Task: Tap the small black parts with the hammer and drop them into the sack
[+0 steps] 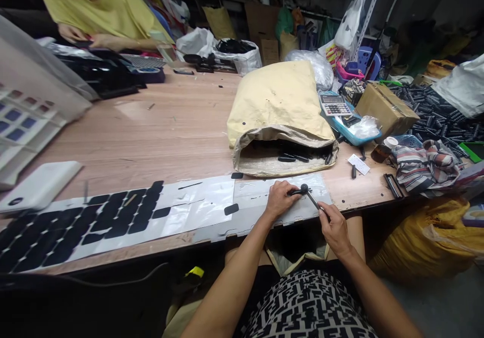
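My right hand [336,229] is closed round the handle of a small mallet-like tool [313,200] with a rounded black head and a thin shaft. The head is at a slim black piece [294,192] that my left hand [280,198] grips; whether they touch I cannot tell. Both hands are over a pale sheet [260,211] along the table's front edge. Just behind them lies a cream sack [278,96], its mouth facing me and black pieces [289,157] inside. Loose black rounded pads [231,209] lie left of my left hand.
Rows of black pads [75,227] cover a white sheet at left, near a white box [41,184]. A blue basket [357,134] with a calculator [335,105], a cardboard box [387,109] and a striped cloth [427,164] are at right. Another person's hands [102,41] work at far left.
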`<action>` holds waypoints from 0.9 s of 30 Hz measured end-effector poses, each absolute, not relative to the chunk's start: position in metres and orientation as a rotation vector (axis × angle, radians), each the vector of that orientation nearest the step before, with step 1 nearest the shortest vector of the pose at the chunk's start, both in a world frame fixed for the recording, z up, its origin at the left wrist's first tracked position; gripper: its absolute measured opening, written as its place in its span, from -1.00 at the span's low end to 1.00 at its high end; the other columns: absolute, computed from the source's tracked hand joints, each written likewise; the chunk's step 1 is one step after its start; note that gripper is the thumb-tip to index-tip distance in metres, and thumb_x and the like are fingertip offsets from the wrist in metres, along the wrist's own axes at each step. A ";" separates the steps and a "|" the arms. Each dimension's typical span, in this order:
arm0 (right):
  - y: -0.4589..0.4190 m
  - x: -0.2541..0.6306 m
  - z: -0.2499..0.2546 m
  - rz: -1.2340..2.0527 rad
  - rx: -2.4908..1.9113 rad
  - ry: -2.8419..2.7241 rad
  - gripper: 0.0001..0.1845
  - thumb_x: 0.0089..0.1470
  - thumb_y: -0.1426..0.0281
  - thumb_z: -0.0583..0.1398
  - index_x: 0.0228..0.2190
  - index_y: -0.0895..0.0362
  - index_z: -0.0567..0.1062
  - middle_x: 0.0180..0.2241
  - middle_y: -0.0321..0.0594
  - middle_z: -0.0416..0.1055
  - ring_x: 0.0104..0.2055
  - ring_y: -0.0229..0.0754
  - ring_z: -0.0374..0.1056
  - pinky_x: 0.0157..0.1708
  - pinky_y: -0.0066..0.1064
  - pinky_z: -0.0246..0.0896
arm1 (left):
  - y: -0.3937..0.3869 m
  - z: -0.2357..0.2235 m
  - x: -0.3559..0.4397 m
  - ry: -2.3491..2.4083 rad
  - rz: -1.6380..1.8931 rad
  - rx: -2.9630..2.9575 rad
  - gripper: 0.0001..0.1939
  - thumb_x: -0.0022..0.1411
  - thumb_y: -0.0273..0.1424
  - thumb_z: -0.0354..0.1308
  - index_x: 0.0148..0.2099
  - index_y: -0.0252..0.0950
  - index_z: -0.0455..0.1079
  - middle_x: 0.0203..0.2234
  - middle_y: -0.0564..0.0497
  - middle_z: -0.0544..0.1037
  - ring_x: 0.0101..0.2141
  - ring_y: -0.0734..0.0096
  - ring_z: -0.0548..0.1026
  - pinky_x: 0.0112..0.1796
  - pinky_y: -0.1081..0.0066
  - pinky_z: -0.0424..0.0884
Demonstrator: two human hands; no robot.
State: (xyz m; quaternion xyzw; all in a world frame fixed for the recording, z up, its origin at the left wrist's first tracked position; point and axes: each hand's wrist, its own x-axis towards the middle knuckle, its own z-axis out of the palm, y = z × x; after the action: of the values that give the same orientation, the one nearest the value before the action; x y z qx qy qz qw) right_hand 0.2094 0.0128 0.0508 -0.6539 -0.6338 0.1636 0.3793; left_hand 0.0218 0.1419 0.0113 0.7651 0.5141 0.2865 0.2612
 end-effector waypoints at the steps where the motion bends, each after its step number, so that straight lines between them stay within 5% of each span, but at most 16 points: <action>1: 0.013 0.210 0.050 0.421 -1.673 -1.614 -0.65 0.29 0.33 0.07 -0.01 0.08 0.55 -0.15 -0.15 0.54 -0.06 -0.14 0.46 0.02 -0.31 0.34 | 0.142 0.011 0.022 1.392 0.775 2.073 -0.86 0.17 -0.28 0.33 -0.18 -0.12 0.58 -0.34 0.02 0.53 -0.18 0.21 0.38 -0.07 0.21 0.25; 10: 0.040 0.244 0.052 0.132 -1.861 -1.609 -0.66 0.27 0.32 0.08 -0.02 0.06 0.55 -0.16 -0.15 0.51 -0.11 -0.13 0.41 -0.07 -0.34 0.27 | 0.141 0.012 0.021 1.380 0.772 2.058 -0.85 0.12 -0.29 0.33 -0.22 -0.16 0.57 -0.35 0.02 0.54 -0.16 0.18 0.39 -0.03 0.16 0.26; 17: 0.080 0.267 0.038 -0.329 -2.146 -1.734 -0.68 0.24 0.40 0.10 -0.04 0.06 0.56 -0.28 -0.15 0.39 -0.23 -0.13 0.21 -0.27 -0.35 0.01 | 0.140 0.013 0.020 1.348 0.789 2.033 -0.86 0.23 -0.30 0.20 -0.21 -0.15 0.57 -0.35 0.02 0.53 -0.16 0.19 0.38 -0.02 0.16 0.25; 27: 0.081 0.258 0.031 -0.498 -2.210 -1.762 -0.69 0.27 0.35 0.07 0.00 0.05 0.48 -0.26 -0.14 0.32 -0.20 -0.09 0.13 -0.29 -0.33 -0.08 | 0.139 0.013 0.017 1.388 0.726 2.048 -0.60 0.42 -0.19 -0.06 -0.37 -0.21 0.45 -0.33 -0.01 0.51 -0.19 0.21 0.34 -0.09 0.18 0.20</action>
State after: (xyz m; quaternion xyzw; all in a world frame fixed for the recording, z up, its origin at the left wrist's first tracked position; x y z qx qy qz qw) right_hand 0.2576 0.0811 0.0308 -0.7630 -0.6083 -0.1719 0.1354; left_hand 0.0174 0.1395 0.0133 0.7630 0.5172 0.2705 0.2777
